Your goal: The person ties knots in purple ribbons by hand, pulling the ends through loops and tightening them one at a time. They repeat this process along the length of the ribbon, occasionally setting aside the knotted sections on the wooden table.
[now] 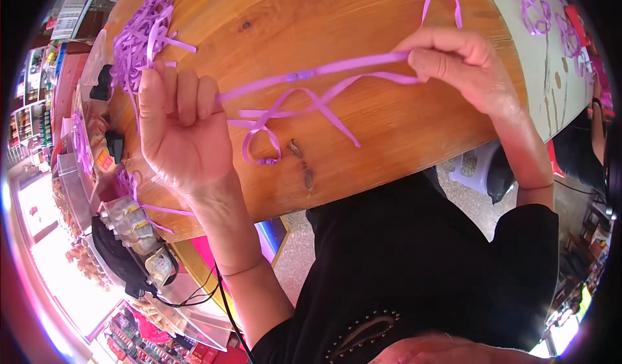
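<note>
A narrow purple strap (363,61) is stretched nearly straight between my two hands above the table. At its middle sits a small purple slider (300,75). My left hand (188,124) has its fingers curled over the strap's left end, palm showing. With thumb and forefinger, my right hand (463,69) pinches the other end. Just below, a loose purple strap (324,105) lies in loops on the wood, crossing itself, with a small slider (268,161) at its near loop. Beyond my left hand is a tangled heap of purple straps (146,36).
The wooden table (363,150) curves along its near edge. A marbled white surface (541,72) adjoins it at right, with more purple straps (536,15) on it. Clear plastic packets (126,218) and a black bag (113,254) sit at left. Another person's arm (597,127) shows far right.
</note>
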A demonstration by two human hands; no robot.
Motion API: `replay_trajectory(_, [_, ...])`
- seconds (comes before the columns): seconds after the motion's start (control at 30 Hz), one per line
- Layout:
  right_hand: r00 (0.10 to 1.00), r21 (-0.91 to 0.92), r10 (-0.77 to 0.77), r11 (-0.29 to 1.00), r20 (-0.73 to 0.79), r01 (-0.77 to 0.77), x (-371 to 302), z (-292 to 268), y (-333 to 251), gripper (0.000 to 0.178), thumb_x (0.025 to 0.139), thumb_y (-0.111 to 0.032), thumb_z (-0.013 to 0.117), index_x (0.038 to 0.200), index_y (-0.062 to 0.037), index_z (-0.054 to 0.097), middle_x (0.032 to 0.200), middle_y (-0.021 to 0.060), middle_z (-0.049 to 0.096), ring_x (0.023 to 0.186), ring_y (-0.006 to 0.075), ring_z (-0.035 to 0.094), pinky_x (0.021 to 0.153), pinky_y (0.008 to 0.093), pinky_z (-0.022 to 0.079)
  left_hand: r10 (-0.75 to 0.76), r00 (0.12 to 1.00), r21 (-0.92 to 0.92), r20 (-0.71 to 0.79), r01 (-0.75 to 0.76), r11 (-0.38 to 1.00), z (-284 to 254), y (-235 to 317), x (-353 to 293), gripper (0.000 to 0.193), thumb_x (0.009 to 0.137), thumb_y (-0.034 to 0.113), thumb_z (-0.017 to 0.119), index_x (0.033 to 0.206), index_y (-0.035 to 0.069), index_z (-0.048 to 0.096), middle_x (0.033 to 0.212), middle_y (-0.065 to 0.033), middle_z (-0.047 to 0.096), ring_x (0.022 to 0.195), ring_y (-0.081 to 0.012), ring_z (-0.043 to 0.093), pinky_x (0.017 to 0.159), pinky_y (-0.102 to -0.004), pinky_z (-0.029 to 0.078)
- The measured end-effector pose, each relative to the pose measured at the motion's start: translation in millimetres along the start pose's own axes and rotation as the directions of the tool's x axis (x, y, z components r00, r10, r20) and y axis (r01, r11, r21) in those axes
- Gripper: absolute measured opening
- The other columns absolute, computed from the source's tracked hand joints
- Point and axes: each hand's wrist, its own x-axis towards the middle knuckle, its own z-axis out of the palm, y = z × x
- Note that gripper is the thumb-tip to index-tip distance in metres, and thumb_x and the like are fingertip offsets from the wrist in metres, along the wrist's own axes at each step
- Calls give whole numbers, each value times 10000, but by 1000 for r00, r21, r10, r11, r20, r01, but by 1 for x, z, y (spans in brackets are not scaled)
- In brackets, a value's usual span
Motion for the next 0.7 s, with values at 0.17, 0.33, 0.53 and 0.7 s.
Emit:
replay_trajectory(0.17, [995,29,39,999,-92,-36,-7,-38,16,187,890,-120,532,990,3,631,768,-16,543,727,59,501,664,186,406,156,986,177,-60,-143,974,-43,28,4,127,890,81,513,918,-37,551,627,15,369,522,-84,260,490,-246,250])
replay_trajectory(0.33, [989,7,24,1000,-147,-23,-10,-27,13,171,885,-67,521,995,13,625,820,6,581,750,86,536,697,203,428,712,654,921,-257,-57,385,-74,43,1,218,828,89,631,969,-53,543,771,-62,502,734,-158,509,662,-293,444])
replay_trajectory(0.53, [907,-360,-404,834,121,419,5,9,-1,222,777,22,608,995,-13,628,807,75,598,753,168,583,653,264,457,555,672,871,490,-369,-323,-6,-20,-6,321,842,67,588,1133,-39,505,1072,-116,545,973,-187,516,866,-311,418])
replay_trajectory(0.7, [760,-695,-642,500,103,517,13,23,-19,327,697,12,683,1016,-33,624,759,71,600,660,200,580,560,276,455,-225,971,738,81,93,668,41,-90,-28,248,876,46,550,1113,-27,548,1010,-60,598,931,-105,531,844,-242,411])
